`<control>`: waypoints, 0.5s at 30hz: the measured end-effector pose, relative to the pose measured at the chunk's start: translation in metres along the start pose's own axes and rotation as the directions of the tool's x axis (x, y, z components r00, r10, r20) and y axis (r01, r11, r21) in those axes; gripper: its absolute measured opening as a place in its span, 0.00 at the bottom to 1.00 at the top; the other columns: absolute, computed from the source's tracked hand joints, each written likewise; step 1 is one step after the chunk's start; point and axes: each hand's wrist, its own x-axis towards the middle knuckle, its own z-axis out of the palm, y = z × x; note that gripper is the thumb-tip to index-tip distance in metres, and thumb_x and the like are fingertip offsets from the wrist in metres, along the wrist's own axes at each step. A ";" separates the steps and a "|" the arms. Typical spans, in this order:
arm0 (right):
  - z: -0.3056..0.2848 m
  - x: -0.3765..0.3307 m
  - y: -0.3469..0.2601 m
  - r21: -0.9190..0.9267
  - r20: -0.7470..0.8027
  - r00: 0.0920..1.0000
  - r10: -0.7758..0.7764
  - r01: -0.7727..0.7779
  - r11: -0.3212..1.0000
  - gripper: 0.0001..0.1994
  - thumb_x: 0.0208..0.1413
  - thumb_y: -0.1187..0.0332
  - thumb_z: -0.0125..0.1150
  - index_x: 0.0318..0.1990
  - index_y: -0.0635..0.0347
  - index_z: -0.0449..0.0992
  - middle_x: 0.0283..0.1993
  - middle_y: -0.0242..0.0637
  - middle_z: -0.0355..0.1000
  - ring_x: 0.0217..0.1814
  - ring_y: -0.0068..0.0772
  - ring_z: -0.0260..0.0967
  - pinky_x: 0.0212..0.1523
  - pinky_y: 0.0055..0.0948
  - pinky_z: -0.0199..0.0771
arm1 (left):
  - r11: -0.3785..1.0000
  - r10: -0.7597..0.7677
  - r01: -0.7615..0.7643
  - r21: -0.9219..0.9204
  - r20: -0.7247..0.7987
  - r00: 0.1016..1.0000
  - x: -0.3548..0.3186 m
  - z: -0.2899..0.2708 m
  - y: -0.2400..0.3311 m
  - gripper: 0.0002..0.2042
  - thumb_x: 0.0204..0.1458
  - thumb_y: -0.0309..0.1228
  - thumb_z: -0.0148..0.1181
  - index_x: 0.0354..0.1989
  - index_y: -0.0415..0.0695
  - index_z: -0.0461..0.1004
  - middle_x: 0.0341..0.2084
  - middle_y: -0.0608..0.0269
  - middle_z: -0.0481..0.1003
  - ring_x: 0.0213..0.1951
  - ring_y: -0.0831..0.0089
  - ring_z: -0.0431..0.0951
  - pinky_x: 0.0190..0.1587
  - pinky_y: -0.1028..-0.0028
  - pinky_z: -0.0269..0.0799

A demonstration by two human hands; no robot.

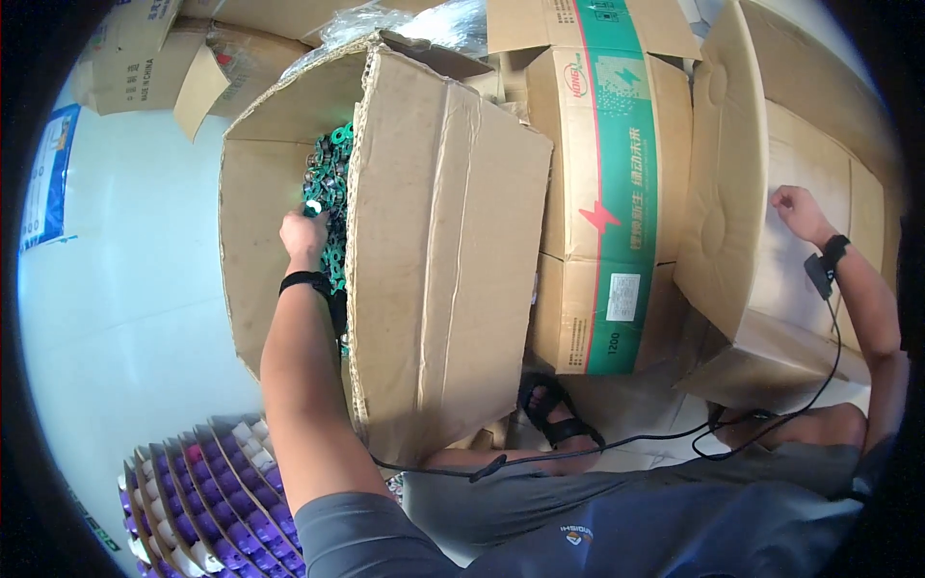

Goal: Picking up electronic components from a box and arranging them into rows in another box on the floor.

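Observation:
My left hand (303,234) reaches into a large open cardboard box (443,241) and is closed around a small green and silver part (313,207) at the top of a heap of several like parts (332,183). A black band sits on that wrist. My right hand (796,210) is a closed fist resting against the inside of another open cardboard box (752,193) at the right, with nothing visible in it. A black wrist device with a cable hangs from my right wrist.
A taller carton with a green stripe (607,193) stands between the two boxes. More cartons (154,58) are stacked at the back left. A divided tray of purple and white small parts (207,501) lies at the lower left. My sandalled foot (554,409) rests on the floor.

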 end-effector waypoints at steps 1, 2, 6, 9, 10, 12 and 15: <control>0.000 -0.001 0.000 -0.001 0.000 1.000 0.002 -0.002 1.000 0.05 0.45 0.79 0.51 0.32 0.68 0.72 0.27 0.40 0.70 0.30 0.30 0.65 0.34 0.29 0.68 | 1.000 -0.011 0.010 -0.028 -0.025 1.000 -0.001 -0.001 0.002 0.24 0.41 0.36 0.69 0.49 0.42 0.76 0.40 0.47 0.78 0.46 0.55 0.78 0.51 0.63 0.72; 0.001 -0.003 0.000 -0.002 -0.016 1.000 -0.011 0.011 1.000 0.06 0.45 0.79 0.52 0.32 0.68 0.72 0.27 0.40 0.70 0.30 0.30 0.65 0.34 0.30 0.68 | 1.000 -0.010 0.009 -0.029 -0.023 1.000 -0.001 -0.002 0.003 0.24 0.41 0.36 0.69 0.49 0.42 0.76 0.40 0.47 0.78 0.46 0.55 0.78 0.51 0.63 0.72; 0.000 -0.004 -0.004 -0.022 -0.011 0.999 -0.034 0.034 0.999 0.05 0.46 0.79 0.52 0.31 0.68 0.72 0.26 0.41 0.70 0.29 0.32 0.66 0.34 0.31 0.69 | 0.998 0.020 -0.020 0.058 -0.012 1.000 0.004 -0.003 0.001 0.24 0.41 0.36 0.69 0.49 0.41 0.76 0.41 0.47 0.78 0.46 0.54 0.77 0.51 0.62 0.71; 0.001 -0.006 -0.007 -0.010 -0.030 0.998 -0.052 0.051 0.999 0.05 0.46 0.78 0.52 0.31 0.69 0.72 0.25 0.41 0.70 0.28 0.32 0.66 0.33 0.31 0.69 | 0.998 0.035 -0.036 0.042 0.016 0.999 0.007 0.001 -0.004 0.24 0.41 0.36 0.69 0.48 0.41 0.76 0.41 0.47 0.78 0.46 0.54 0.78 0.50 0.62 0.72; 0.001 -0.005 -0.008 -0.009 -0.030 0.998 -0.053 0.053 0.999 0.05 0.46 0.78 0.52 0.31 0.69 0.72 0.25 0.41 0.70 0.28 0.32 0.66 0.33 0.31 0.69 | 0.999 0.045 -0.046 0.009 0.031 0.998 0.008 0.002 -0.009 0.24 0.41 0.37 0.69 0.48 0.41 0.76 0.41 0.47 0.78 0.46 0.53 0.78 0.50 0.62 0.72; 0.000 -0.001 -0.011 0.006 0.004 0.999 -0.051 0.051 0.999 0.05 0.45 0.78 0.52 0.30 0.69 0.72 0.24 0.41 0.70 0.28 0.30 0.66 0.33 0.30 0.69 | 0.999 0.046 -0.046 -0.002 0.025 0.999 0.011 0.004 -0.016 0.24 0.41 0.37 0.70 0.48 0.41 0.76 0.41 0.47 0.78 0.46 0.53 0.78 0.50 0.62 0.72; 0.000 -0.005 -0.003 0.002 -0.016 0.999 -0.052 0.052 0.999 0.05 0.45 0.78 0.52 0.30 0.69 0.72 0.24 0.40 0.70 0.28 0.29 0.66 0.32 0.30 0.69 | 0.998 0.056 -0.055 -0.021 0.029 0.998 0.009 0.010 -0.006 0.24 0.41 0.36 0.70 0.48 0.41 0.76 0.41 0.46 0.78 0.46 0.52 0.77 0.50 0.61 0.72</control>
